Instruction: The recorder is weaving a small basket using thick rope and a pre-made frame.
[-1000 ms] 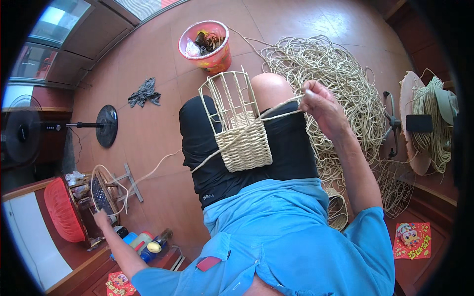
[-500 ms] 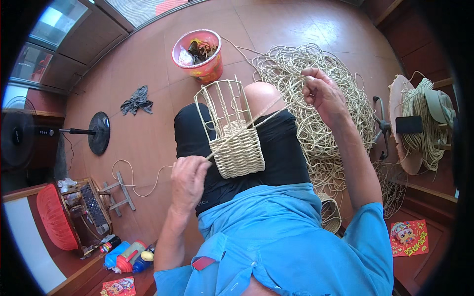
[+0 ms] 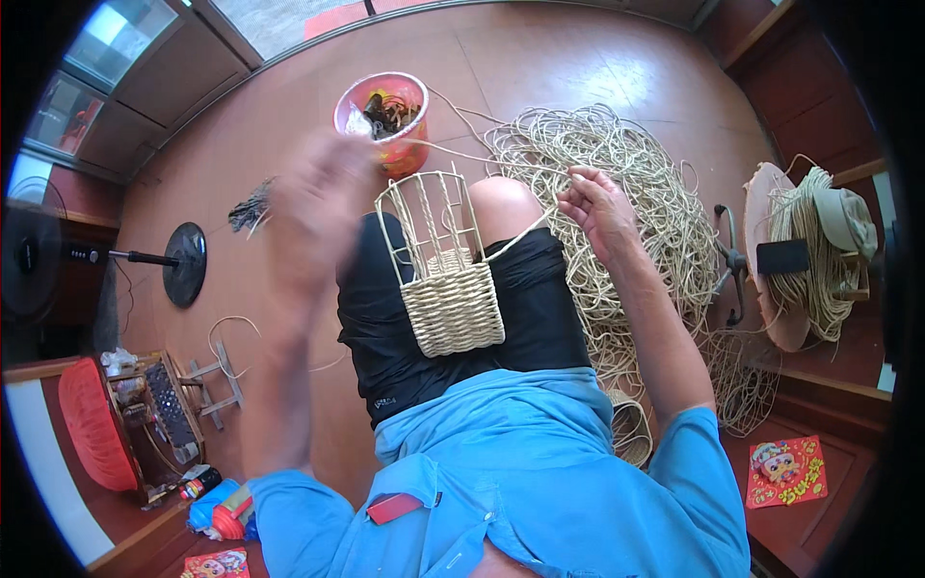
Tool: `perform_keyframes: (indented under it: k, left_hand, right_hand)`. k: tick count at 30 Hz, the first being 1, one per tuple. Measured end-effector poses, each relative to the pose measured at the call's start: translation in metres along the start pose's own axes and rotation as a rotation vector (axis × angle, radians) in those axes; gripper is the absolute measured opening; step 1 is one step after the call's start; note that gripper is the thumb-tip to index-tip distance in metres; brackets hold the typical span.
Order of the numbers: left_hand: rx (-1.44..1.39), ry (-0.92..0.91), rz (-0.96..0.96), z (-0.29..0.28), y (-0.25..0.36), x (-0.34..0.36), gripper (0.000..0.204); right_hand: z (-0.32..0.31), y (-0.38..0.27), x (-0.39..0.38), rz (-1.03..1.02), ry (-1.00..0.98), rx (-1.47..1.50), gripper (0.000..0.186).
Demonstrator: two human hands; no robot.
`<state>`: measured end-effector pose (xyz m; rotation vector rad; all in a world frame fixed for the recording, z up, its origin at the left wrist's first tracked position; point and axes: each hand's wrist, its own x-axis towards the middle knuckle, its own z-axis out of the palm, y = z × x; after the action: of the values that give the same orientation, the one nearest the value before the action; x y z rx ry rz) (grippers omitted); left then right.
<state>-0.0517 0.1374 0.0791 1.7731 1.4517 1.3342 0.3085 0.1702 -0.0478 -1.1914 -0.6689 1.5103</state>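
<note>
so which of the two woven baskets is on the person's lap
The centre woven basket, its upper part unwoven and open, resting on the black shorts; the other woven basket is lower right, beside the blue shirt.

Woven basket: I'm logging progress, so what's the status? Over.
Right hand pinching cord; left hand raised, blurred, grip unclear. Basket on lap, partly woven. Nothing covering it.

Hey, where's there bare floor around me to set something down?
Bare reddish-brown tile floor lies left of the red plastic bucket and beyond the tangled heap of beige cord. It's crowded right of the half-woven beige basket, where that heap spreads.
</note>
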Motion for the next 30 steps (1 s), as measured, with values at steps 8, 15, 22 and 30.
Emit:
perform_keyframes:
  k: [8,15,22,30]
  left_hand:
    - [0.414,-0.160,0.084,0.102,-0.005,-0.096,0.023]
    - [0.552,-0.079,0.107,0.115,-0.005,-0.093,0.025]
    - [0.581,-0.045,0.115,0.118,-0.005,-0.096,0.019]
    - [0.559,-0.041,0.128,0.111,0.001,-0.101,0.019]
  right_hand:
    - [-0.009,0.007,-0.003,0.042,0.057,0.037,0.020]
    - [0.012,-0.009,-0.030,-0.256,0.066,-0.467,0.040]
    - [0.051,0.016,-0.100,-0.252,-0.234,-0.584,0.030]
    - [0.078,0.043,-0.113,-0.215,-0.320,-0.493,0.044]
